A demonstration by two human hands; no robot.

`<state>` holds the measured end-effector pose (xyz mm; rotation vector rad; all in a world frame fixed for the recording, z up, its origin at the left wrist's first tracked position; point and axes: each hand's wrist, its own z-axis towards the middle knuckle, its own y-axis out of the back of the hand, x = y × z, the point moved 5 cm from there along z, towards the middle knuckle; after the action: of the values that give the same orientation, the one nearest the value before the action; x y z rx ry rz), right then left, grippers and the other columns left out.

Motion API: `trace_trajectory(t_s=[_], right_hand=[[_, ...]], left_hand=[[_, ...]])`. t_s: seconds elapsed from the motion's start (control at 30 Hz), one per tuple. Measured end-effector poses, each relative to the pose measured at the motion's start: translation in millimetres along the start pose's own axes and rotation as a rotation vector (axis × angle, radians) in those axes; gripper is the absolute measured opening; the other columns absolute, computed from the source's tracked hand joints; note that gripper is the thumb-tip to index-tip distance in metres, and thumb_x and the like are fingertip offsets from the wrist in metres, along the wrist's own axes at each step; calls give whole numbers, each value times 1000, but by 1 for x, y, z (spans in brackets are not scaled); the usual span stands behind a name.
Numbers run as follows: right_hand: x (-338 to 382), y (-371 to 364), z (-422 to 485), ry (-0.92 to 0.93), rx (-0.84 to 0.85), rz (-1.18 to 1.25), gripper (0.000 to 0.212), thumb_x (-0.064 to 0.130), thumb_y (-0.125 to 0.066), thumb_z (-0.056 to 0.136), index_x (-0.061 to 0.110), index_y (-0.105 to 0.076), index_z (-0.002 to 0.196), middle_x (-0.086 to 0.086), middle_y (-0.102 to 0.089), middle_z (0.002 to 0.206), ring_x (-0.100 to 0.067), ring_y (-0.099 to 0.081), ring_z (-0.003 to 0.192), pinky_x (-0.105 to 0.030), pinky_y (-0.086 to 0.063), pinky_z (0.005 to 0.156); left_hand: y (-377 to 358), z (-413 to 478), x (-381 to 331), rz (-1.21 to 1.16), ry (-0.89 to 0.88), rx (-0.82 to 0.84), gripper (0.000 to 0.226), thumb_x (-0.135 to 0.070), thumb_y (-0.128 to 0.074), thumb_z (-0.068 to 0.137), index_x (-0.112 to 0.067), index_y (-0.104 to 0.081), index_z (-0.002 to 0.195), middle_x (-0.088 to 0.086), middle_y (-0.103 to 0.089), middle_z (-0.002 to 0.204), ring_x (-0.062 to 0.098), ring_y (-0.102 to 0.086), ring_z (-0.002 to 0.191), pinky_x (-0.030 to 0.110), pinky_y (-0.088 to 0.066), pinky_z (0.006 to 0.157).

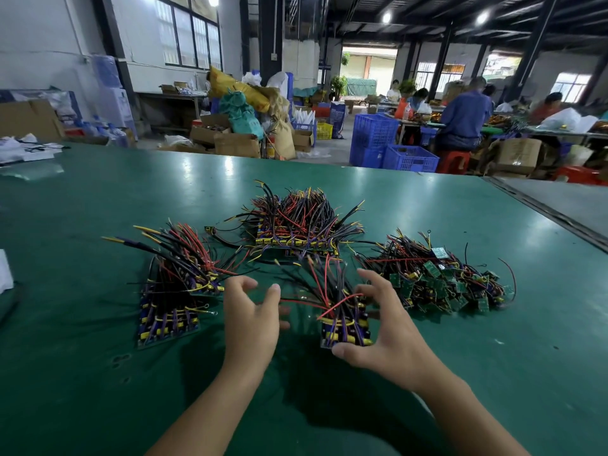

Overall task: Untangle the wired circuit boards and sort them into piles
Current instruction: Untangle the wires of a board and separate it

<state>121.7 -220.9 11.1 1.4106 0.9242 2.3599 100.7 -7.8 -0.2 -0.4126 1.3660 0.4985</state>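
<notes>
Mid-sort, our right hand [388, 327] clasped a small bundle of wired boards [345, 332] between the left pile [171, 297] and the tangled heap [437, 281], our left hand [253, 314] loose and empty, likely needed next to free its wires.

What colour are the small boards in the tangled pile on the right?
Green. The small boards show best in the head view, among red and black wires.

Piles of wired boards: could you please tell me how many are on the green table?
4: a left pile, a back pile, a tangled right heap, and a small stack gripped by the right hand. Boards underneath may be hidden.
</notes>
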Motion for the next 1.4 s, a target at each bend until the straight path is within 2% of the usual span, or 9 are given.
trace_trajectory(t_s=[0.27,0.37,0.53,0.77,0.93,1.03,1.13,1.23,1.4], right_hand=[[0,-1,1,38,-247,60,99,57,-82,49,70,-18,123,15,-38,131,7,-36,127,-11,-29,104],[1,-1,2,29,-331,83,95,58,-80,50,69,-19,121,9,-42,130,8,-38,125,-7,-29,102],[-1,9,3,36,-441,135,92,53,-82,51,64,-23,120,2,-47,130,-12,-48,125,-39,-39,109],[-1,3,4,42,-452,109,90,55,-79,52,64,-23,121,2,-46,130,-11,-47,125,-38,-40,108],[3,-10,6,63,-360,59,97,59,-78,53,64,-16,127,22,-34,130,2,-36,128,-13,-30,106],[3,-14,5,111,-353,85,92,53,-78,65,34,-27,139,5,-40,132,-6,-43,123,-17,-36,102],[-7,-8,4,-77,-494,357,49,28,-73,76,27,-43,115,-1,-54,104,-11,-56,91,-31,-48,80],[-15,-23,11,-356,-246,847,26,22,-69,72,21,-56,94,-7,-54,77,-15,-55,61,-32,-40,53],[-12,-36,14,-504,-127,1150,39,31,-70,68,12,-60,101,-10,-63,81,-19,-58,55,-26,-45,50]], left_hand=[[-35,-29,8,-721,676,372,37,-51,-42,95,-15,-44,104,16,-73,85,25,-63,55,37,-55,59],[-43,-39,3,-893,646,420,21,-29,-51,87,-16,-55,104,21,-71,101,25,-65,55,39,-59,60],[-29,-30,9,-598,394,121,94,24,-31,76,-42,-22,142,9,-49,123,26,-72,66,32,-56,55],[-56,-50,-4,-474,374,628,26,-13,-66,83,-10,-61,108,11,-70,93,25,-68,80,35,-57,68],[-52,-44,-3,-499,254,416,12,-2,-60,90,-9,-68,95,6,-69,80,13,-62,69,24,-53,63],[-44,-34,-4,-542,275,356,12,-5,-56,93,-10,-67,90,6,-71,78,11,-62,60,22,-52,56],[-40,-28,-3,-572,320,325,14,-9,-53,95,-15,-64,87,0,-70,72,8,-60,53,20,-50,50],[-40,-28,-2,-578,345,346,10,-10,-56,93,-14,-63,88,4,-68,74,13,-59,57,22,-52,52],[-47,-37,-2,-550,334,436,13,-9,-54,93,-12,-64,86,6,-69,73,15,-64,60,24,-53,55]])
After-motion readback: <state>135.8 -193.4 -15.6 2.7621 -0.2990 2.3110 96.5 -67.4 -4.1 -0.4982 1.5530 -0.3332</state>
